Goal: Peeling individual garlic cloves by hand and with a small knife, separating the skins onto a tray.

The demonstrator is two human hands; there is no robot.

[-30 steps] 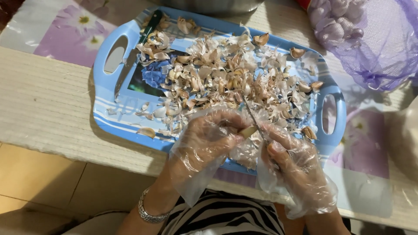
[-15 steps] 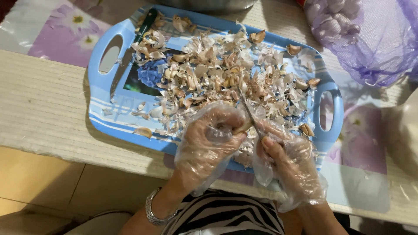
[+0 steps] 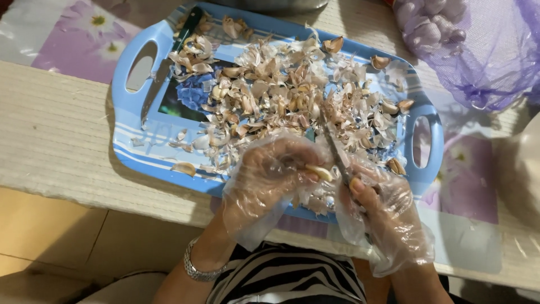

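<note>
Both my hands wear loose clear plastic gloves over the near edge of a blue tray (image 3: pixel 126 115). My left hand (image 3: pixel 270 177) pinches a pale garlic clove (image 3: pixel 320 173) between its fingertips. My right hand (image 3: pixel 382 211) grips a small knife (image 3: pixel 336 155) whose thin blade points away from me and rests against the clove. A heap of garlic skins (image 3: pixel 281 95) covers most of the tray.
A second knife (image 3: pixel 169 62) with a dark handle lies along the tray's left side. A purple mesh bag of garlic (image 3: pixel 450 39) sits at the back right. The tray rests on a flowered tablecloth (image 3: pixel 62 28). A metal bracelet (image 3: pixel 197 270) is on my left wrist.
My hands stay close together over the tray's near edge, with small shifts of the knife against the clove. The view has tilted slightly.
</note>
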